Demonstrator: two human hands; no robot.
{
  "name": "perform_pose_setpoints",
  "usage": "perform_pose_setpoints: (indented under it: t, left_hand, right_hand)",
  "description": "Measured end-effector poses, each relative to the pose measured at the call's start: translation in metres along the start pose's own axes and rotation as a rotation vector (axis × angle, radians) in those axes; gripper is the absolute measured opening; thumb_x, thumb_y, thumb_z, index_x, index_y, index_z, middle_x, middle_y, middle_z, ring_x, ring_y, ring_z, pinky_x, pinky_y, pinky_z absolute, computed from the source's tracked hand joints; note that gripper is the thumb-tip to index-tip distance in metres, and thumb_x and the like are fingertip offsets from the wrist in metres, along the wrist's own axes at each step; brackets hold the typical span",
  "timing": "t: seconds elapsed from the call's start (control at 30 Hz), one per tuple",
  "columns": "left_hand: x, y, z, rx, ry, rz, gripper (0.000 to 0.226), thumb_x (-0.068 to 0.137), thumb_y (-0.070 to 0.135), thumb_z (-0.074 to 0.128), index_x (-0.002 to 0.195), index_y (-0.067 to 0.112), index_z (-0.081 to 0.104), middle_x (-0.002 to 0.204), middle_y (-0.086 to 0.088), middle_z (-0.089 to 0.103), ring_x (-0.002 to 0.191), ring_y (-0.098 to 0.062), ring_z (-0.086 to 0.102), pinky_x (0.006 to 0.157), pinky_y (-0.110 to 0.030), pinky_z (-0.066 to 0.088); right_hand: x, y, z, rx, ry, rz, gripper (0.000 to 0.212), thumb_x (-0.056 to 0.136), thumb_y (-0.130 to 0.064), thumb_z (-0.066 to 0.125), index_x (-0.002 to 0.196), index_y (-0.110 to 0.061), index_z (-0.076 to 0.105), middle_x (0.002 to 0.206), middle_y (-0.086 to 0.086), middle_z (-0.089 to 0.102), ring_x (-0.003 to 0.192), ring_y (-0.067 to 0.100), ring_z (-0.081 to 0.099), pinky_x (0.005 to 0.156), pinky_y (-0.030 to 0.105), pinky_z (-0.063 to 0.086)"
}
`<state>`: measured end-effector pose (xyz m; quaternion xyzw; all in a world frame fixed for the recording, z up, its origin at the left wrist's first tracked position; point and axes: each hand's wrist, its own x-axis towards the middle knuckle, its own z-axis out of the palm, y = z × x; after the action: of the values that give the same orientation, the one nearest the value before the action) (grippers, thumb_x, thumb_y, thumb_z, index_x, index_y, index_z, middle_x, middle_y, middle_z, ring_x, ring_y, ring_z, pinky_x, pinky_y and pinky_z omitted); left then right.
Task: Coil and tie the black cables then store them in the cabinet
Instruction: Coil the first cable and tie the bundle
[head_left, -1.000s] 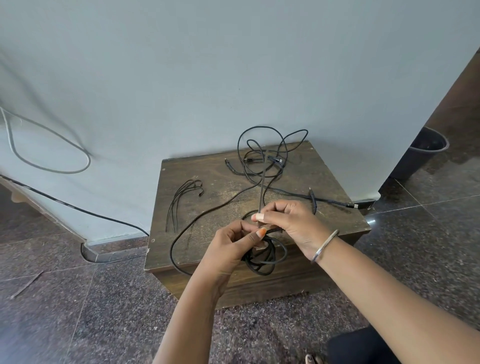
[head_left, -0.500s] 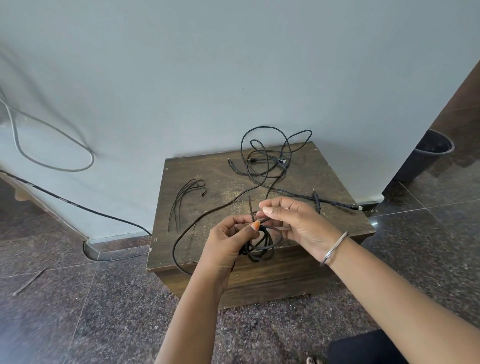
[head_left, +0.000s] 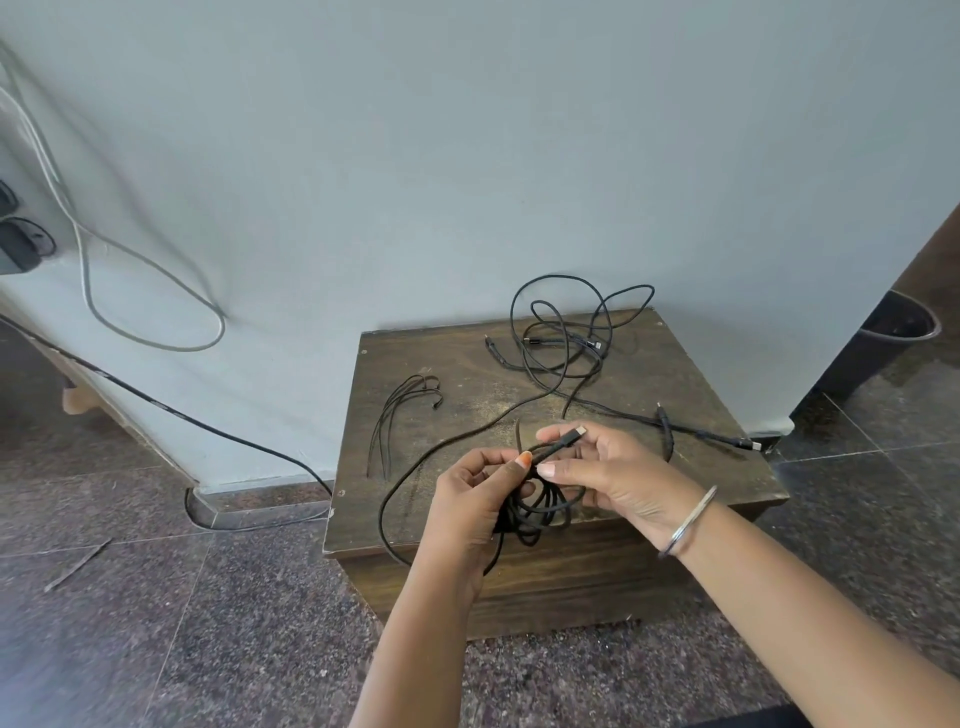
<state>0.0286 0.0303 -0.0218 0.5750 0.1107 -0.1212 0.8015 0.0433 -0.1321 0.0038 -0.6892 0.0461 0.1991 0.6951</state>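
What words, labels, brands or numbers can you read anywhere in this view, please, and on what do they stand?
None can be read.
Cabinet, wall, bin: no print shows.
Cables, plug in the right hand: any marking is too small to read.

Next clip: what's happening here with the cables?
A person is coiling a black cable over a low wooden cabinet. The left hand grips the small coil, while the right hand pinches the cable's plug end just above it. A loose length trails off the cabinet's front edge. A tangle of other black cables and a thin bundle of ties lie on top, not yet handled.
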Motion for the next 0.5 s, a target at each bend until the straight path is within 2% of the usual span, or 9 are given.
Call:
perform_pose_setpoints:
  t: [0.17,0.3,0.4,0.5]
  left_hand:
    - [0.001,0.008,-0.002,-0.114,0.023,0.021,0.011,0.085,0.02,0.067,0.09,0.01,0.068,0.08,-0.008,0.072,0.069,-0.015,0.067,0.06,-0.026,0.054]
    - [0.005,0.013,-0.01,-0.293,0.103,0.073,0.02,0.088,0.024,0.061,0.101,0.01,0.068,0.103,-0.008,0.074,0.099,-0.019,0.069,0.089,-0.03,0.049]
    - [0.007,0.015,-0.014,-0.323,0.135,0.102,0.025,0.093,0.025,0.053,0.111,0.013,0.064,0.109,-0.003,0.072,0.107,-0.016,0.066,0.096,-0.032,0.045]
    - [0.009,0.016,-0.013,-0.355,0.205,0.116,0.028,0.092,0.03,0.052,0.117,0.021,0.06,0.116,0.004,0.068,0.114,-0.013,0.059,0.103,-0.031,0.039]
  right_hand:
    - [0.012,-0.009,0.005,0.018,0.048,0.048,0.033,0.079,-0.005,0.07,0.109,-0.016,0.063,0.083,0.003,0.068,0.071,0.013,0.064,0.063,0.027,0.052]
    - [0.027,-0.018,0.007,0.014,0.076,0.103,0.036,0.079,0.0,0.068,0.111,-0.014,0.062,0.078,0.004,0.066,0.062,0.01,0.063,0.057,0.025,0.052]
    - [0.036,-0.022,0.006,-0.001,0.074,0.142,0.037,0.079,0.0,0.068,0.112,-0.015,0.061,0.079,0.006,0.066,0.062,0.012,0.061,0.053,0.023,0.051]
    - [0.05,-0.035,0.003,0.007,0.079,0.141,0.038,0.079,0.001,0.068,0.113,-0.014,0.06,0.082,0.007,0.066,0.067,0.015,0.062,0.055,0.024,0.052]
